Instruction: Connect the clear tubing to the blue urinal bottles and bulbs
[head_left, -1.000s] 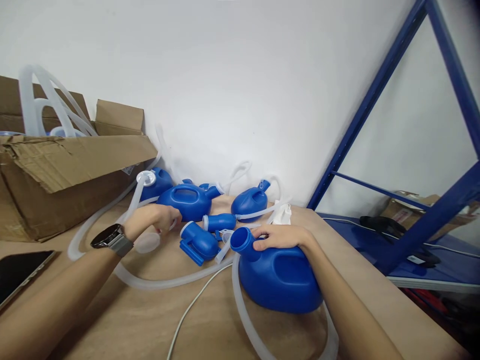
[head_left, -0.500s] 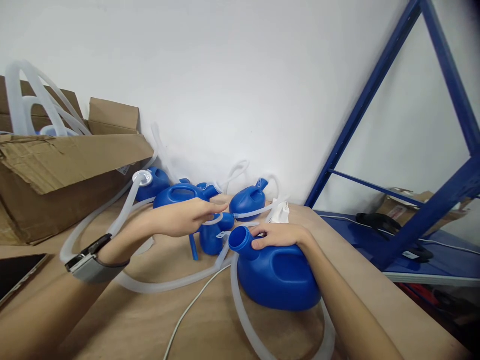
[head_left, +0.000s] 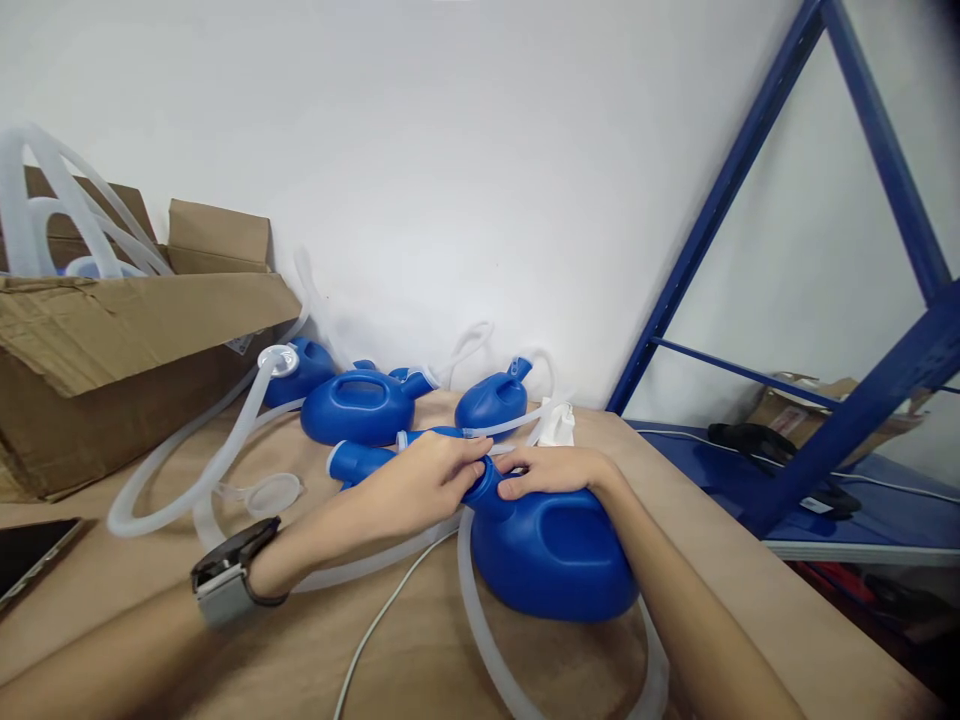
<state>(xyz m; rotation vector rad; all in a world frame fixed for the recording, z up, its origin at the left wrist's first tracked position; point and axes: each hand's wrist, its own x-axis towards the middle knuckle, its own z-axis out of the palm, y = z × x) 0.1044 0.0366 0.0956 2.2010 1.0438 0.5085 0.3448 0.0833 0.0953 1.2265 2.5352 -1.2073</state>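
A blue plastic urinal bottle [head_left: 555, 570] lies on its side on the table, its neck pointing left and up. My right hand [head_left: 551, 470] grips it from above, with the thumb along the neck. At the bottle's mouth, my left hand [head_left: 431, 480] has its fingers bent together over the rim; the back of the hand hides part of the opening. Behind my left wrist and fingers lie smaller blue spout pieces [head_left: 360, 462], partly covered. A clear tube [head_left: 487, 630] curves under and in front of the bottle.
More blue bottles [head_left: 352, 410] with clear hoses stand along the wall. A cardboard box [head_left: 135, 330] full of tubing is at the left. A clear cap [head_left: 274, 493], a white cable [head_left: 382, 615] and crumpled white tissue [head_left: 556, 423] lie about. Blue shelving [head_left: 712, 210] rises at the right.
My left hand has moved right and down from above the blue spout pieces to the bottle's mouth, its fingers now bent. The right hand keeps its grip on the bottle.
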